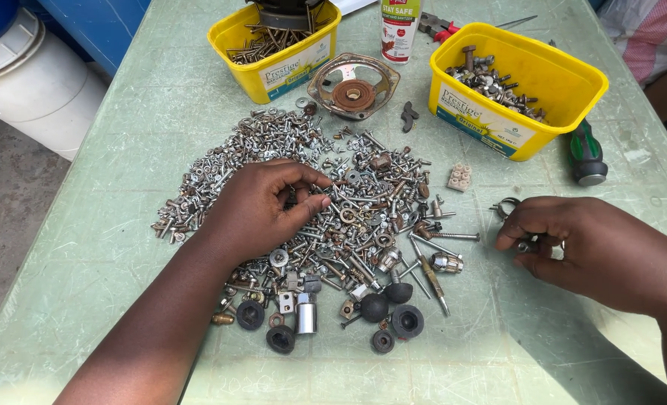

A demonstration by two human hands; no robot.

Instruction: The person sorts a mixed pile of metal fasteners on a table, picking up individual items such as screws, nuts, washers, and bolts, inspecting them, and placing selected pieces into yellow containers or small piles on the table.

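**Both hands at the hardware heap**

Left hand point(262, 206) palm-down over the pile of screws and washers point(326, 202), forearm angled in from lower left, thumb and fingers curled together, pinching a small piece (too small to tell). Right hand point(584, 244) rests on the green table point(86, 247) just right of the pile, fingers bent over small metal bits. Beyond: black rubber feet point(393, 311), two yellow tubs point(513, 79), a green-handled screwdriver point(587, 154).

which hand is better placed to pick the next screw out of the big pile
Left. The left hand already rests on the pile of screws, fingertips pinching among them. The right hand lies off to the side on the table, by a small metal ring.
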